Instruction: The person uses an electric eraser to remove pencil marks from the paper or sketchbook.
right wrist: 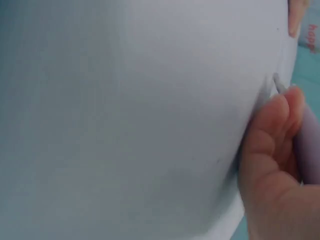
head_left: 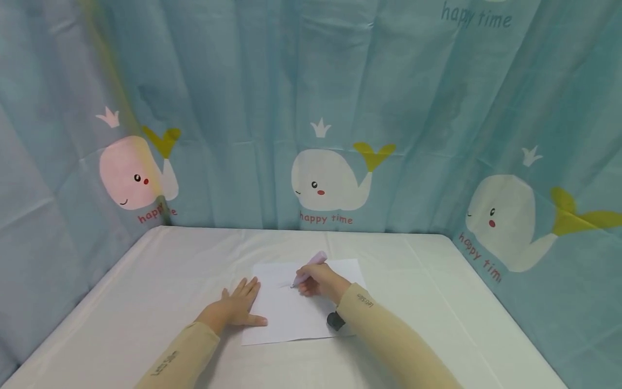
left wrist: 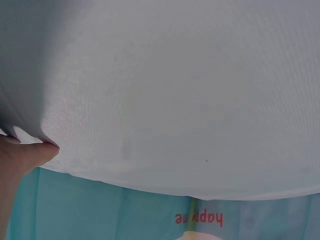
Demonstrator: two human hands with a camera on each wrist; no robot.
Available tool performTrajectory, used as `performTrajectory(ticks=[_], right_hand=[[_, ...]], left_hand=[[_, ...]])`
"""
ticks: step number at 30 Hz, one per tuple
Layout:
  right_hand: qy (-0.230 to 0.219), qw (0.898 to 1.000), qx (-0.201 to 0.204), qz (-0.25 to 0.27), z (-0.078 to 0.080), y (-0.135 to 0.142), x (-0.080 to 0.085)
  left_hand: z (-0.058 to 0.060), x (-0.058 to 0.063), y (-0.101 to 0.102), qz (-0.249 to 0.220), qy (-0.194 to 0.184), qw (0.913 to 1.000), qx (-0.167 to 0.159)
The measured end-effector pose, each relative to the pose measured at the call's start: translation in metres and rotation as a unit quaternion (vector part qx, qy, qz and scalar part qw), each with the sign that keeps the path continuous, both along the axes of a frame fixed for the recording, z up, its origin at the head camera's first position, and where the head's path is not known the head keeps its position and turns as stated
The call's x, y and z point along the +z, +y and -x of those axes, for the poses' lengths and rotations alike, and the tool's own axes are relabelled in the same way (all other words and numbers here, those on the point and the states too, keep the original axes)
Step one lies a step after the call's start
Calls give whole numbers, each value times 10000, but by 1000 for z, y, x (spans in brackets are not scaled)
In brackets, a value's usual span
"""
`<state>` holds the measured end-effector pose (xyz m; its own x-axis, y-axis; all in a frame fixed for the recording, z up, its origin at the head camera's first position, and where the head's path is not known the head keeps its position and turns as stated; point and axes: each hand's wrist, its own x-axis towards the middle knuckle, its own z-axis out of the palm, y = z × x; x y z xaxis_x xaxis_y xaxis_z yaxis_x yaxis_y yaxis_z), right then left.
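Note:
A sheet of white paper (head_left: 284, 321) lies on the white table. My right hand (head_left: 322, 281) pinches a light purple marker (head_left: 318, 258), its tip down at the paper beside a faint short line (head_left: 284, 286). In the right wrist view the thumb and fingers close round the marker (right wrist: 309, 145) near its tip. With fingers spread and straight, my left hand (head_left: 233, 310) rests at the paper's left edge, the thumb over the sheet. Only part of the left hand (left wrist: 25, 157) shows in the left wrist view.
A small dark round object (head_left: 335, 321) is beside the right sleeve, over the paper's lower right. The white tablecloth (head_left: 194, 259) reaches to a blue-green curtain (head_left: 218, 108) with whale prints, which surrounds the table at the back and sides.

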<state>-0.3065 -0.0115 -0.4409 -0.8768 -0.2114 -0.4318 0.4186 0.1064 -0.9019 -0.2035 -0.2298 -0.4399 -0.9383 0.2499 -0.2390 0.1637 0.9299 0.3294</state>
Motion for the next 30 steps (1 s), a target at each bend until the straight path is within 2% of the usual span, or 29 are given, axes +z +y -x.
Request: performTrajectory(ticks=[8, 14, 22, 30], right_hand=[[54, 9993, -125, 353, 3, -1, 0], [34, 9980, -369, 509, 5, -6, -2], [36, 9992, -348, 217, 5, -9, -2], [18, 9995, -222, 220, 4, -9, 0]], left_hand=[[2, -3, -2, -47, 17, 10000, -23], [2, -6, -3, -76, 34, 10000, -25], [2, -8, -3, -24, 41, 10000, -11], [0, -3, -2, 10, -11, 10000, 15]])
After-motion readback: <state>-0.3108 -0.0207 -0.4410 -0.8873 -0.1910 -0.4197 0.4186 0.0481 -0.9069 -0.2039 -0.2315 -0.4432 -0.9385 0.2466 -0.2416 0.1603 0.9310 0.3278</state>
